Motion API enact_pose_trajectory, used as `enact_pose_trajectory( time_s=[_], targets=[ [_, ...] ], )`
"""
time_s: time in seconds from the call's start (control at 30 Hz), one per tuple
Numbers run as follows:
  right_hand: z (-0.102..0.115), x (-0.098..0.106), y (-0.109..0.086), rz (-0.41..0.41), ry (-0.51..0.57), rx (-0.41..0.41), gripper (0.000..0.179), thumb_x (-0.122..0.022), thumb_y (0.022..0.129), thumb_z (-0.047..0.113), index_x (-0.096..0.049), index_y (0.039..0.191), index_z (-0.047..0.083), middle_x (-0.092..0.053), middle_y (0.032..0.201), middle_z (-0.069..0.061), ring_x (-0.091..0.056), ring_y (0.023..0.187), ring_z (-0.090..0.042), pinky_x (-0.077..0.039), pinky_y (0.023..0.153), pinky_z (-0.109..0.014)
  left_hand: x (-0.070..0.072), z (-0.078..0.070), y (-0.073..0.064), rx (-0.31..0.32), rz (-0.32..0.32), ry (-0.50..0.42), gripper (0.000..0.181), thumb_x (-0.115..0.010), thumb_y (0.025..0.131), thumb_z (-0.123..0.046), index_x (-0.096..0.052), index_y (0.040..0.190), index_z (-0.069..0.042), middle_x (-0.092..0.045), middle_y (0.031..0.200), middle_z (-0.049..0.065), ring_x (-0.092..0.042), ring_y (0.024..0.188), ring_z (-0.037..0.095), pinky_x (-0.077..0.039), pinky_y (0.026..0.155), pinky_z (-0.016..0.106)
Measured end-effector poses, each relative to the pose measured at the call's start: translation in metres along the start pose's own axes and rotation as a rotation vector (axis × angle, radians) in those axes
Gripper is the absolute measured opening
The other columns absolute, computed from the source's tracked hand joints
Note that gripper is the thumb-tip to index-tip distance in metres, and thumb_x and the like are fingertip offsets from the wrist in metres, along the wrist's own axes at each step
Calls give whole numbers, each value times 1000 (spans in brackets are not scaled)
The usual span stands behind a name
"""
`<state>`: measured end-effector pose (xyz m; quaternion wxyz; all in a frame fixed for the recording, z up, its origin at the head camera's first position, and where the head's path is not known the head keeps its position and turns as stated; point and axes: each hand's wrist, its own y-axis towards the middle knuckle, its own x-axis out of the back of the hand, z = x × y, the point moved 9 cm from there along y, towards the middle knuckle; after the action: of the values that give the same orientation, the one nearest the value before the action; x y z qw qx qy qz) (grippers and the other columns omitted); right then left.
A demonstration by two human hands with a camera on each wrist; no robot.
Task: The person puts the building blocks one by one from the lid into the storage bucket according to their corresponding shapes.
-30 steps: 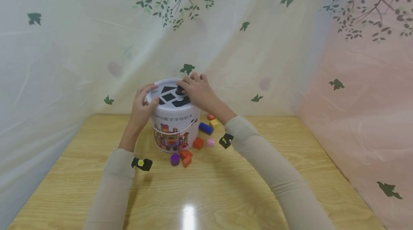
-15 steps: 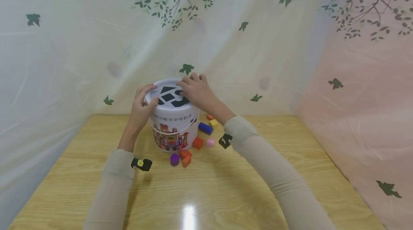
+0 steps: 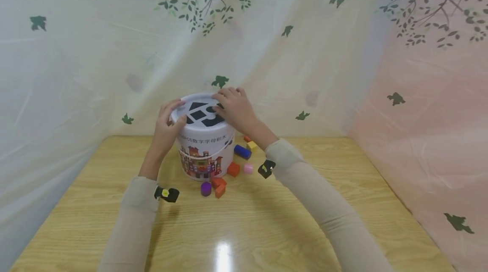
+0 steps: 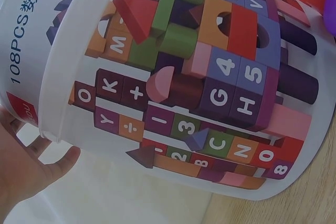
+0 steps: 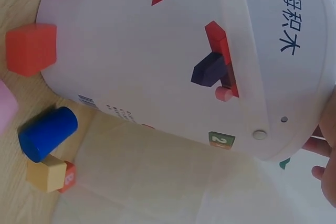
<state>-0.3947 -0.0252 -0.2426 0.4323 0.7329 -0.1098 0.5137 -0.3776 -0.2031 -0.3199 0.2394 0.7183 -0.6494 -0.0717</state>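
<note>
A white round bucket (image 3: pixel 225 162) printed with coloured building blocks stands upright on the table. Its lid (image 3: pixel 209 97) has several dark cut-out shapes (image 3: pixel 198 115). My left hand (image 3: pixel 165 127) grips the rim from the left, thumb on top; in the left wrist view that hand (image 4: pixel 31 174) reaches behind the bucket's upper edge. Over the lid's right side lies my right hand (image 3: pixel 238 111), its fingers loosely bent above a cut-out, with nothing visible between finger and thumb. The right wrist view catches only some fingers (image 5: pixel 317 146) beyond the rim.
Loose blocks lie along the bucket's right and front foot: a blue cylinder (image 3: pixel 242 151), a yellow block (image 3: pixel 252 146), a red block (image 3: pixel 234 169), a pink one (image 3: pixel 248 168), a purple cylinder (image 3: pixel 206 189) and orange-red pieces (image 3: pixel 220 191). A printed cloth (image 3: pixel 282 64) hangs behind the table.
A dark piece under my right fingers a second ago no longer shows above the lid. My right hand has shifted slightly to the right; the left keeps its hold.
</note>
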Motion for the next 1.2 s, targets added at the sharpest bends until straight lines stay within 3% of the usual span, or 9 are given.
enact_pose_trajectory(
  time_s=[0.27, 0.43, 0.6, 0.77, 1.0, 1.2],
  targets=[
    [-16, 7, -13, -166, 99, -30, 33, -66, 98, 32, -70, 123, 10, -68, 127, -9, -54, 125, -27, -39, 113, -49, 0, 0, 0, -2, -2, 14, 55, -55, 97, -25, -48, 150, -12, -30, 162, 8, -29, 147, 32, -29, 122, 63],
    [-29, 11, -28, -258, 209, -31, 29, -71, 95, 26, -72, 118, 7, -68, 123, -11, -51, 124, -30, -36, 112, -51, 0, -1, -1, 6, -3, 14, 56, -56, 96, -24, -48, 150, -11, -29, 162, 8, -29, 148, 32, -29, 122, 63],
    [-45, 11, -46, -314, 294, -66, 29, -72, 94, 21, -73, 119, 6, -69, 122, -14, -51, 123, -32, -34, 113, -53, 0, -1, -2, 12, -1, 10, 57, -55, 96, -23, -47, 151, -11, -28, 163, 8, -29, 147, 33, -30, 121, 62],
    [-59, 5, -66, -348, 299, -85, 28, -73, 94, 21, -73, 115, 3, -70, 120, -16, -52, 120, -34, -35, 110, -55, 0, -1, -1, 8, 2, 2, 57, -55, 96, -22, -47, 151, -11, -28, 163, 8, -29, 147, 33, -31, 121, 62],
    [-73, -24, -95, -308, 298, -71, 27, -75, 91, 20, -74, 112, 2, -71, 116, -15, -54, 114, -34, -38, 103, -54, -1, 0, 0, 4, 5, 9, 57, -54, 96, -23, -46, 152, -11, -27, 163, 9, -29, 147, 34, -31, 120, 63],
    [-76, -61, -110, -161, 240, -66, 31, -78, 88, 23, -74, 113, 5, -72, 117, -13, -56, 113, -33, -42, 101, -53, -1, -2, -1, 1, -4, 3, 56, -56, 96, -23, -48, 150, -10, -29, 162, 9, -30, 146, 33, -32, 121, 61]
  ],
)
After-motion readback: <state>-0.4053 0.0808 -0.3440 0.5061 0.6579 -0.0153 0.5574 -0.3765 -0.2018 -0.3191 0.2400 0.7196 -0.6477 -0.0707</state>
